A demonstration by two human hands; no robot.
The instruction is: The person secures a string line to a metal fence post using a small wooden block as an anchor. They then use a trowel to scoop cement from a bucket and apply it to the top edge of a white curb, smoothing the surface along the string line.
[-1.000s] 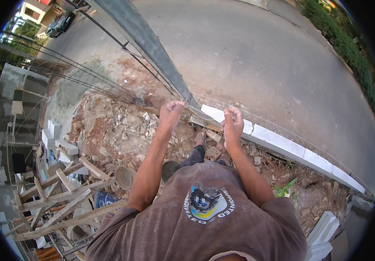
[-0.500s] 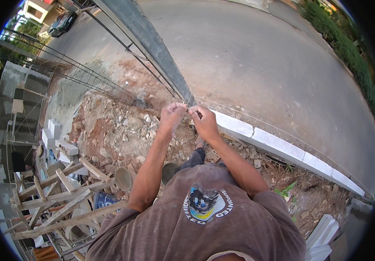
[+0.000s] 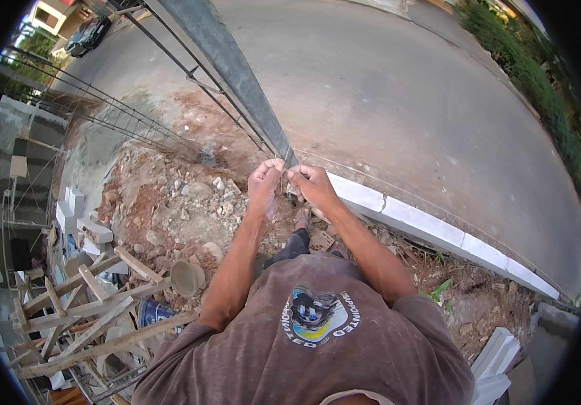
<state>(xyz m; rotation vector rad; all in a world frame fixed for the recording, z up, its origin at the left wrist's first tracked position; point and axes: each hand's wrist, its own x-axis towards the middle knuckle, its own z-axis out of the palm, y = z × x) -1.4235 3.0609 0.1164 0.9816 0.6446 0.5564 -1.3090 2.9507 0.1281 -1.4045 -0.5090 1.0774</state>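
Observation:
Both my hands are close together at the lower end of a tall grey post [image 3: 236, 74]. My left hand [image 3: 264, 185] is closed, thumb and fingertips pinched on a thin string whose short end sticks up. Just right of it, my right hand [image 3: 311, 187] is also closed in a pinch, its fingertips by the same string. The taut string [image 3: 365, 175] stretches from the post to the right, above a row of white blocks [image 3: 415, 219]. How the string wraps at the post is hidden by my fingers.
Rubble and stones [image 3: 196, 192] cover the ground ahead left. A wooden trestle frame [image 3: 95, 304] and a round bucket [image 3: 186, 278] stand at left. Steel rebar [image 3: 189, 74] runs beside the post. A paved road [image 3: 405, 88] lies beyond; more white blocks [image 3: 496, 364] are at lower right.
The view has shifted slightly, so post and blocks sit further left. My left hand has drawn slightly away from my right; both stay pinched near the post.

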